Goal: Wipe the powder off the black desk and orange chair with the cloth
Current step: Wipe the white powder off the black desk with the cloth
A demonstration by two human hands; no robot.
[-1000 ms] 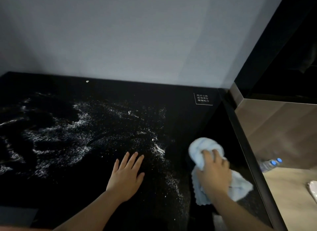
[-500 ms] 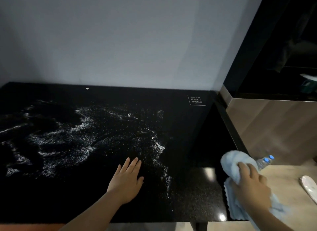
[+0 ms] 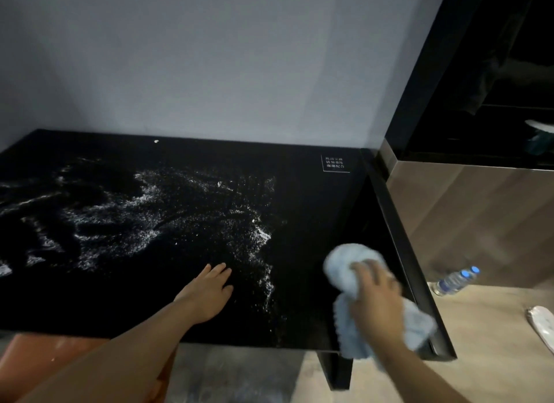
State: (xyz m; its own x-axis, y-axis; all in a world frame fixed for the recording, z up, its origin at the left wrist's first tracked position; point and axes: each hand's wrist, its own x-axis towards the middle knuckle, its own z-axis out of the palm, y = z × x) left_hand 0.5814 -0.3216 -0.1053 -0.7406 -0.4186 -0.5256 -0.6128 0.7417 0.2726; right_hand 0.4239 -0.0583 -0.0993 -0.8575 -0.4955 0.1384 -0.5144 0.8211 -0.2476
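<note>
Cloth (image 3: 344, 261) and gripping right hand (image 3: 377, 300) look blurred; orange chair (image 3: 45, 360) mostly hidden.

A plain pale grey wall (image 3: 209, 58) stands behind, dimly lit. At right, a black shelving unit (image 3: 431, 82) tops a brown wood-grain panel (image 3: 467, 210) above light wooden floor (image 3: 494, 357).

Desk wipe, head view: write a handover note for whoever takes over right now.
Left hand: open, flat on the desk near its front edge, at the rim of the powder.
Right hand: grips the bunched cloth at the desk's right end.
Done: the desk's right strip looks free of powder.
To do: powder covers the desk's middle and left; the chair, one corner showing below the front left edge, needs wiping too.
</note>
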